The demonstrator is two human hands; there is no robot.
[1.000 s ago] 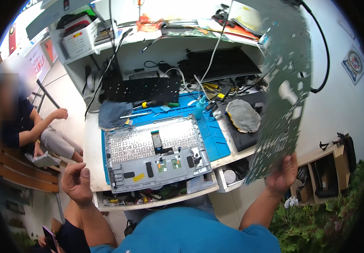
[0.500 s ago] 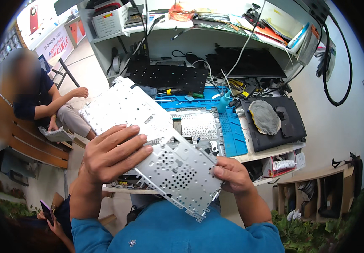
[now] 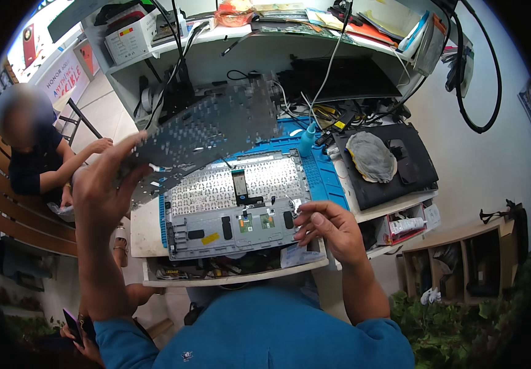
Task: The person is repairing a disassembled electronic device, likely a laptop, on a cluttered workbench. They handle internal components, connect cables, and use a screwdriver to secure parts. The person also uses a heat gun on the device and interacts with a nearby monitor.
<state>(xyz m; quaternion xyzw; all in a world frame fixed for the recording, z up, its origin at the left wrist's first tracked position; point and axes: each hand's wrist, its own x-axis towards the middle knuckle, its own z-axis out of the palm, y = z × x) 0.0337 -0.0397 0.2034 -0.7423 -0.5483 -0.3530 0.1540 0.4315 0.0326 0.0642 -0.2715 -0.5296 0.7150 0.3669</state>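
Note:
My left hand (image 3: 102, 184) grips the near left end of a thin perforated metal plate (image 3: 198, 138). The plate is tilted above the back of the bench, dark and smeared by motion. Below it lies an opened laptop keyboard housing (image 3: 204, 224), with a silver keyboard backing, a ribbon cable and small green boards on its near strip. My right hand (image 3: 333, 234) hovers at the housing's near right corner. Its fingers are apart and hold nothing. A blue work mat (image 3: 327, 178) shows around the housing.
A light blue bottle (image 3: 306, 140) stands behind the housing. To the right, a grey cloth pad (image 3: 371, 157) rests on a black device (image 3: 413, 163). Below the bench edge is an open drawer (image 3: 259, 280) of small items. A person (image 3: 38, 163) sits at the left.
The plate has left my right hand and swung up, away and left in my left hand, turning from bright to dark. The laptop housing now shows almost fully. My right hand has opened.

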